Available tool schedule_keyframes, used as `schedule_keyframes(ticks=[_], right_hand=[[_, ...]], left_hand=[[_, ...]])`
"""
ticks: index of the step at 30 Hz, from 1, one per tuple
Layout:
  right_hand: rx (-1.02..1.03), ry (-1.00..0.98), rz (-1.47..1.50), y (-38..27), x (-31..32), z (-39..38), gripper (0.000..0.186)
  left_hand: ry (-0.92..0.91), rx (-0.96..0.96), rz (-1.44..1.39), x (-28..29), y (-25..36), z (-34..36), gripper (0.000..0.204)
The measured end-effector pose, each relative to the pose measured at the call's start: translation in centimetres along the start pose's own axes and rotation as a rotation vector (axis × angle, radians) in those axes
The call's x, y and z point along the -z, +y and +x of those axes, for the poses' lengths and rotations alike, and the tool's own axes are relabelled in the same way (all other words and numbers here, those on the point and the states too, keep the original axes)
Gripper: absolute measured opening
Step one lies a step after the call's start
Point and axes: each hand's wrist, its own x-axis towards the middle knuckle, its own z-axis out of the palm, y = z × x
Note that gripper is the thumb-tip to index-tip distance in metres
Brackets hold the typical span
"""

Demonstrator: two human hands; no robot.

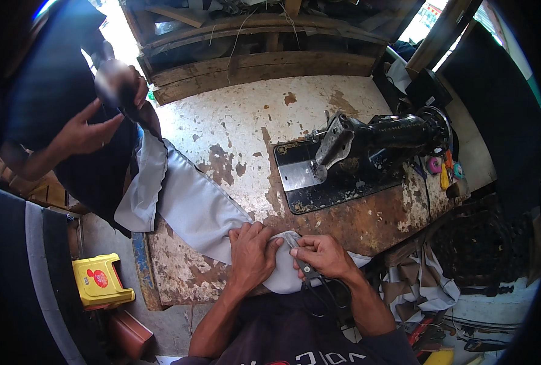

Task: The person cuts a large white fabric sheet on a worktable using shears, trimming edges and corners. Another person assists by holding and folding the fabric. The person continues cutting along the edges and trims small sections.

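Note:
A long strip of grey fabric [191, 207] with dark piping lies across a worn, paint-flaked sewing table [252, 115]. My left hand [252, 252] presses flat on the near end of the fabric at the table's front edge. My right hand [325, 255] grips scissors [304, 264] with black handles, their blades at the fabric's edge beside my left fingers. The far end of the fabric is held up by another person's hands [100, 115] at the upper left.
A black sewing machine [374, 143] stands on the right of the table, with small coloured items [444, 170] beyond it. A yellow plastic stool [100, 281] sits on the floor at left. Wooden planks [246, 70] run behind the table; cloth scraps [416, 286] pile at lower right.

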Motion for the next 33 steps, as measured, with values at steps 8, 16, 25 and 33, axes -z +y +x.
schedule_keyframes(ticks=[8,16,25,33], right_hand=[[0.053,0.124,0.055,0.5,-0.7,0.4,0.024],[0.001,0.063,-0.006,-0.2,1.0,-0.1,0.024],[-0.012,-0.008,-0.101,-0.3,1.0,-0.4,0.026],[-0.025,0.007,-0.100,-0.3,0.9,-0.4,0.027]], left_hand=[[-0.014,-0.013,-0.002,0.2,0.0,-0.2,0.016],[0.013,-0.010,0.011,-0.1,0.1,-0.2,0.015],[0.003,0.003,0.051,-0.3,0.1,-0.2,0.015],[0.008,0.000,0.047,-0.4,0.1,-0.2,0.015]])
